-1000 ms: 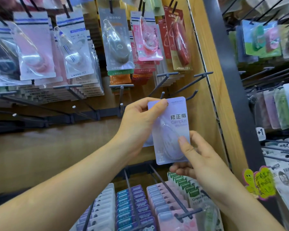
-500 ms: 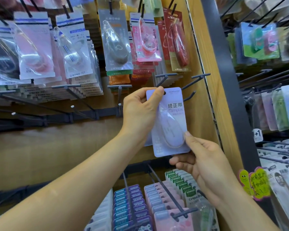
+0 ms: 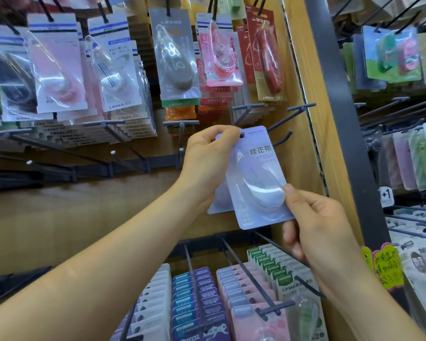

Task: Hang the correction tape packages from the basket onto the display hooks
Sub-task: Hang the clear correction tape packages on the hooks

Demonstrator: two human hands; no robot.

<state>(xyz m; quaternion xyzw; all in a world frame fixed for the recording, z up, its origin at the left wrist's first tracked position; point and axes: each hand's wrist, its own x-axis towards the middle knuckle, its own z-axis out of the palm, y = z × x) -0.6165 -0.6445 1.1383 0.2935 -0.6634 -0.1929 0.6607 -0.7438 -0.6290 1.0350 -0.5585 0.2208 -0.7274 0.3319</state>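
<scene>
A pale lilac correction tape package (image 3: 256, 178) is held up in front of the wooden display wall. My left hand (image 3: 207, 158) pinches its top left corner, thumb beside the punched hole. My right hand (image 3: 312, 222) pinches its lower right edge. The package's hole sits near the tip of an empty dark hook (image 3: 282, 137). Behind the front card, in my left hand, part of a second similar package (image 3: 218, 200) shows. No basket is in view.
Hooks full of Mono correction tapes (image 3: 175, 60) hang above. Rows of Campus packages (image 3: 231, 296) fill long hooks below. More empty hooks (image 3: 300, 108) jut out just above the package. A dark upright post (image 3: 349, 134) and another rack stand to the right.
Both hands have lifted the lilac package upward and a little toward the wall, from below the empty hooks to level with them. The card now tilts slightly.
</scene>
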